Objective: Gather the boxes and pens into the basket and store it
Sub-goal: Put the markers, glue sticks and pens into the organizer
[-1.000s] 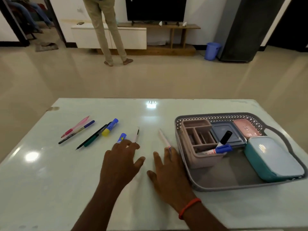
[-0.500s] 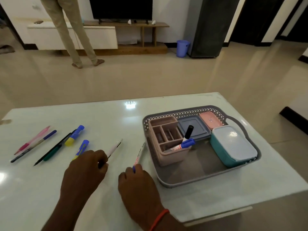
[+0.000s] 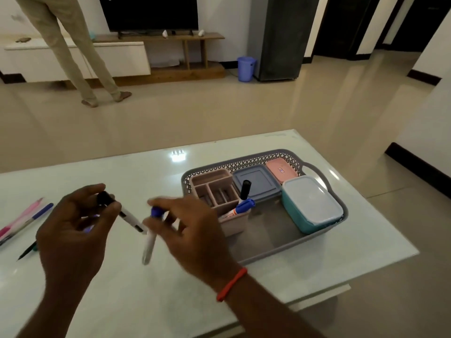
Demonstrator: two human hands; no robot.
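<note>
One grey lattice-walled plastic basket point(image 3: 234, 164) w/ four containers: one pink divided plastic organiser point(image 3: 212, 178) plus three lidded boxes (blue-grey square box point(image 3: 261, 181), small pink box point(image 3: 280, 170), teal box w/ pale lid point(image 3: 311, 203)). Markers, four total: two in organiser (black-capped upright marker point(image 3: 245, 189), blue-capped leaning marker point(image 3: 244, 206)), one per hand (left hand point(image 3: 70, 230): black-capped white marker point(image 3: 129, 217); right hand point(image 3: 195, 230): blue-capped pale marker point(image 3: 149, 242)). Loose pens on white glossy table point(image 3: 146, 301), three visible: pink pen point(image 3: 23, 214), blue-ended pen point(image 3: 40, 212), dark-tipped pen point(image 3: 25, 252).

The grey basket point(image 3: 305, 237) stands at the right of the table point(image 3: 146, 301) and contains a pink organiser point(image 3: 214, 191), a blue-grey lidded box point(image 3: 258, 181), a pink box point(image 3: 280, 170) and a teal box point(image 3: 312, 203). Two markers point(image 3: 244, 190) lean in the organiser. A black-capped marker point(image 3: 130, 219) and a blue-capped marker point(image 3: 149, 242) are held above the table, left of the basket. Loose pens point(image 3: 31, 219) lie at the left edge.
</note>
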